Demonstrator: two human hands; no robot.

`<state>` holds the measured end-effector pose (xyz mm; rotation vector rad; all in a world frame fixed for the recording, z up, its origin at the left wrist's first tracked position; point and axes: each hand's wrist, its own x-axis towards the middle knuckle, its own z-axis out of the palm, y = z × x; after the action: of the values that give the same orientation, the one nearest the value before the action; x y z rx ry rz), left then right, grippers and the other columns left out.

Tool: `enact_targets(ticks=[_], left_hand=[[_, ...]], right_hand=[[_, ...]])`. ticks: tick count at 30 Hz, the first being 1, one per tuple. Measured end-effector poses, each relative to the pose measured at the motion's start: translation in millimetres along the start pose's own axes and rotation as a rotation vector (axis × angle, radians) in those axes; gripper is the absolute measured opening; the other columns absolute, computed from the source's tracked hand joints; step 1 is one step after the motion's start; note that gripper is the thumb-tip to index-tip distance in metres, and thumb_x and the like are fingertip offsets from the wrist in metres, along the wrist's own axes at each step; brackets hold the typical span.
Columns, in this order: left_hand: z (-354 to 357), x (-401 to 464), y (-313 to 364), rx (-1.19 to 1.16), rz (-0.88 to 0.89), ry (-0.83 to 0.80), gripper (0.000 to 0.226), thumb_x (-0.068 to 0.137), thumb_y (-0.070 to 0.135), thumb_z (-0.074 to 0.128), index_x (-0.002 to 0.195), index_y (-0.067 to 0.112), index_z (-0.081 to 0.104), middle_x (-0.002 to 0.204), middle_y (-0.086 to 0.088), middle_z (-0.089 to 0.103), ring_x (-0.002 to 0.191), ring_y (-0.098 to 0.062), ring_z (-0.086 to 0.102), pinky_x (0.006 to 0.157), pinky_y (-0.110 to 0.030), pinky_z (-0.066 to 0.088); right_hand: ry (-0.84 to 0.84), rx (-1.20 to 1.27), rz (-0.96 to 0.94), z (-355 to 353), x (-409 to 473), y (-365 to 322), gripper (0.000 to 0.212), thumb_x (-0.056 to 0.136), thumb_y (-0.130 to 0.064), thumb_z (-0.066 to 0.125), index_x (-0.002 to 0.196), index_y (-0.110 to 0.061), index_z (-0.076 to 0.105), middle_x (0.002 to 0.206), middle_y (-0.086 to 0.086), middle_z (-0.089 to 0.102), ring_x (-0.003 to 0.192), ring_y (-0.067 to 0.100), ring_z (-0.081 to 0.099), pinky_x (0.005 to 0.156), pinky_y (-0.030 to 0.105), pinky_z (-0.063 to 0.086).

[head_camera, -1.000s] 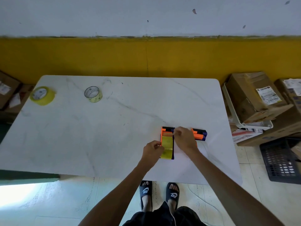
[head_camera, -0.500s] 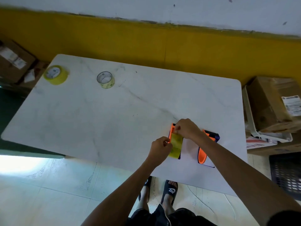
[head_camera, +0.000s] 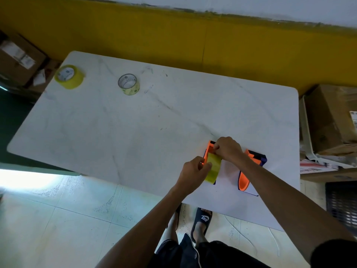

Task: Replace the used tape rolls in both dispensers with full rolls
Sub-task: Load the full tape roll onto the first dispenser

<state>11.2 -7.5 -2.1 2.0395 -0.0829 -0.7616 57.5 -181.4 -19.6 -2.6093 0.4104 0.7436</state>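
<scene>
The orange-and-black plastic tape dispenser [head_camera: 209,151], loaded with a yellow tape roll [head_camera: 214,169], is gripped by the left hand [head_camera: 193,174] at its side. The right hand [head_camera: 228,148] pinches its front end. Threading seems underway; the tape end must next be drawn forward, beyond the right fingertips.

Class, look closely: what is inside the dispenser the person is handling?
A yellow tape roll sits in the orange dispenser. The left hand and right hand cover its core and the dispenser's front.
</scene>
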Motion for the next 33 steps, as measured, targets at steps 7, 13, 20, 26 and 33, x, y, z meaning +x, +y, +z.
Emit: enact_targets(ticks=[7, 13, 20, 26, 33], left_hand=[[-2.1, 0.1, 0.8, 0.469, 0.095, 0.043, 0.044, 0.083, 0.056, 0.055, 0.103, 0.017, 0.051, 0.089, 0.0, 0.062, 0.075, -0.023, 0.059, 0.066, -0.035, 0.048], [-4.7, 3.1, -0.5, 0.703, 0.188, 0.1, 0.068, 0.073, 0.071, 0.061, 0.111, 0.015, 0.048, 0.098, -0.002, 0.068, 0.085, -0.024, 0.063, 0.081, -0.038, 0.046], [-8.5, 7.5, 1.8, 0.669, 0.171, 0.082, 0.068, 0.072, 0.071, 0.062, 0.112, 0.017, 0.05, 0.098, -0.002, 0.07, 0.087, -0.026, 0.064, 0.08, -0.037, 0.044], [-12.8, 12.2, 5.0, 0.66, 0.145, 0.057, 0.069, 0.071, 0.072, 0.062, 0.11, 0.017, 0.049, 0.095, -0.001, 0.072, 0.087, -0.027, 0.065, 0.077, -0.036, 0.044], [-11.4, -0.8, -10.4, 0.679, 0.106, 0.083, 0.068, 0.074, 0.071, 0.06, 0.114, 0.017, 0.051, 0.097, -0.003, 0.071, 0.085, -0.028, 0.062, 0.084, -0.037, 0.041]], right_hand=[[0.032, 0.09, -0.028, 0.1, 0.5, 4.5, 0.016, 0.084, -0.01, 0.061, 0.083, -0.006, 0.077, 0.084, 0.013, 0.073, 0.067, 0.021, 0.056, 0.049, 0.022, 0.031], [0.036, 0.06, -0.024, 3.4, 0.6, -1.8, 0.019, 0.084, -0.009, 0.057, 0.075, 0.002, 0.069, 0.076, 0.015, 0.064, 0.068, 0.025, 0.056, 0.049, 0.023, 0.029], [0.073, -0.088, -0.038, 0.1, 1.4, -5.6, 0.018, 0.086, -0.017, 0.059, 0.087, 0.0, 0.064, 0.091, 0.013, 0.06, 0.091, 0.031, 0.06, 0.065, 0.032, 0.04], [0.013, -0.105, -0.055, -5.5, 13.4, -8.1, 0.025, 0.083, -0.011, 0.058, 0.062, -0.012, 0.043, 0.069, 0.001, 0.043, 0.081, 0.028, 0.054, 0.064, 0.033, 0.039], [0.117, -0.069, -0.044, 0.1, 36.4, 22.3, 0.022, 0.084, 0.003, 0.051, 0.1, 0.001, 0.065, 0.111, 0.019, 0.056, 0.106, 0.036, 0.056, 0.085, 0.042, 0.052]])
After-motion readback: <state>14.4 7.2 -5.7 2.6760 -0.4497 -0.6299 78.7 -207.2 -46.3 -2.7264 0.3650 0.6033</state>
